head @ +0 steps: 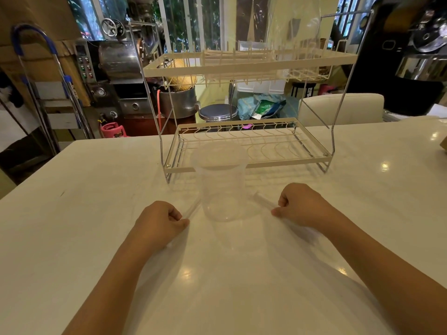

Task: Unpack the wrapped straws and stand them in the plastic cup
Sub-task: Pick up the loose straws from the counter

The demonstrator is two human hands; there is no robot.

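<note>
A clear plastic cup stands upright on the white table, between my two hands, and looks empty. My left hand rests on the table left of the cup, fingers pinched on a clear wrapped straw that lies flat and points toward the cup's base. My right hand sits right of the cup, pinching the end of another clear wrapped straw lying on the table. Both straws are faint and partly hidden by my fingers.
A two-tier cream wire dish rack stands just behind the cup, its lower shelf close to the cup's rim. Beyond the table's far edge are coffee machines, a metal stool and a white chair.
</note>
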